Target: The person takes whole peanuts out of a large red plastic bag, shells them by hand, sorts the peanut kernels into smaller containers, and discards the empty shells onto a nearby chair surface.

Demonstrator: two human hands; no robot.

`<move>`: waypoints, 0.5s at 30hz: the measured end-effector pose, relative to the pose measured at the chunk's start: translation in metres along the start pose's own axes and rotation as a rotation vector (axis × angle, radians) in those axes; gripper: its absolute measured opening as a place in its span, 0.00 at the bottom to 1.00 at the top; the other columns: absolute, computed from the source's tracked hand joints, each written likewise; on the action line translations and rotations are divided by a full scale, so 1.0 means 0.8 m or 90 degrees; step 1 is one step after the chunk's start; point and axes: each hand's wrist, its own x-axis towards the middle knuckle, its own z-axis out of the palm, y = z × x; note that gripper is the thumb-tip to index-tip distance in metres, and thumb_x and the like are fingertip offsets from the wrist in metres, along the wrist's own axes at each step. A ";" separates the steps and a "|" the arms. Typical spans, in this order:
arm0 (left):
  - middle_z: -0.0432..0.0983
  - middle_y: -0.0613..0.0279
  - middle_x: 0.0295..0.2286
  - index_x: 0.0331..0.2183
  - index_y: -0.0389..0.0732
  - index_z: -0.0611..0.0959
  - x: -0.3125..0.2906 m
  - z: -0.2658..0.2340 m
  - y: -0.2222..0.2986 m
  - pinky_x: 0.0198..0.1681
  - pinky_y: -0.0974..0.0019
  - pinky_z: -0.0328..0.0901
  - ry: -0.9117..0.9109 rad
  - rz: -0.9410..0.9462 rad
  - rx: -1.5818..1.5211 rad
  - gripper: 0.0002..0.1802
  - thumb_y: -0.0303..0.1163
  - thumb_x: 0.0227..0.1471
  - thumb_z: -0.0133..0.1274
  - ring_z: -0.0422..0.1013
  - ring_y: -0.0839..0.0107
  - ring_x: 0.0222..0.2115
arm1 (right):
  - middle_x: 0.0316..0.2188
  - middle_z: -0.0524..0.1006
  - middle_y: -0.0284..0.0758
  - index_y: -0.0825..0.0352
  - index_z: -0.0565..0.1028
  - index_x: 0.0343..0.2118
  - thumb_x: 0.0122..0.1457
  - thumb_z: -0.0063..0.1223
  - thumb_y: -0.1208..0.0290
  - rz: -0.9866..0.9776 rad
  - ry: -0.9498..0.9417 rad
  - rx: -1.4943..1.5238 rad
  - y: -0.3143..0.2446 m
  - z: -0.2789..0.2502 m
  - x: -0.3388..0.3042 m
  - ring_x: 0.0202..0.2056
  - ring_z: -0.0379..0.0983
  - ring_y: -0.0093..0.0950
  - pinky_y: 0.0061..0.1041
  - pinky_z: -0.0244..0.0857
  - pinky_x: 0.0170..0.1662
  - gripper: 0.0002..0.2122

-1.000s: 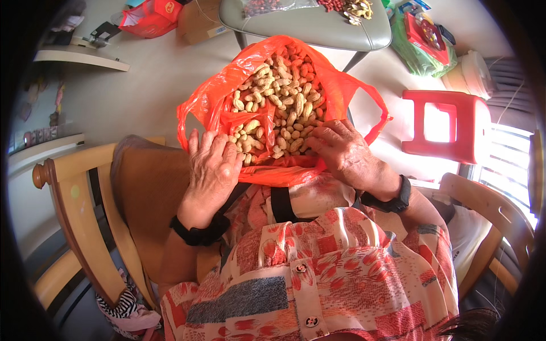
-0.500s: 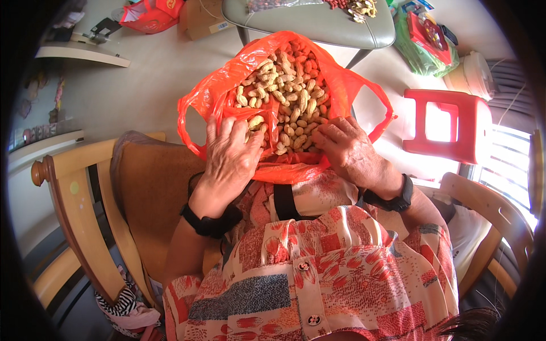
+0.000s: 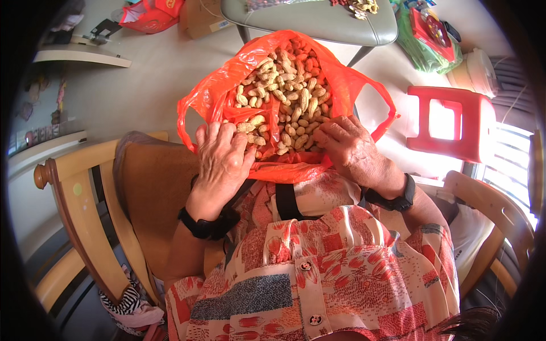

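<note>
An orange-red plastic bag lies wide across my lap, filled with unshelled peanuts. A fold of its film runs down through the pile, with a few peanuts apart on the left. Over the bag's near left rim, my left hand is closed with bent fingers, the thumb toward the middle. On the near right side my right hand is curled round the rim, its fingertips against the peanuts. Both sets of fingertips are partly hidden. The bag's handle loops stick out at the sides.
Ahead stands a grey padded seat with peanut shells on it. A red plastic stool is at the right, a green bag behind it. Wooden chairs flank me. A cardboard box stands far left.
My left hand has shifted left and slightly toward me, uncovering more peanuts at the left of the bag. My right hand stays nearly in place.
</note>
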 end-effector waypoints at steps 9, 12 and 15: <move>0.69 0.54 0.27 0.28 0.34 0.76 0.004 0.003 -0.016 0.36 0.57 0.60 0.138 -0.028 -0.025 0.10 0.19 0.37 0.56 0.65 0.56 0.30 | 0.39 0.73 0.40 0.70 0.73 0.40 0.35 0.55 0.74 0.009 0.027 0.015 0.000 0.000 0.002 0.42 0.68 0.37 0.34 0.60 0.48 0.22; 0.69 0.53 0.28 0.28 0.33 0.76 0.007 0.002 -0.021 0.35 0.57 0.61 0.152 -0.029 -0.040 0.09 0.16 0.37 0.55 0.64 0.55 0.30 | 0.39 0.72 0.41 0.71 0.73 0.39 0.37 0.53 0.74 0.025 0.028 -0.007 0.001 0.002 0.000 0.41 0.68 0.38 0.34 0.60 0.48 0.21; 0.70 0.51 0.30 0.31 0.30 0.77 0.020 0.000 -0.017 0.36 0.58 0.63 0.165 -0.011 -0.067 0.11 0.16 0.39 0.54 0.66 0.54 0.32 | 0.39 0.72 0.42 0.71 0.73 0.39 0.39 0.51 0.73 0.035 0.047 -0.005 0.001 -0.001 0.000 0.41 0.68 0.38 0.34 0.60 0.47 0.20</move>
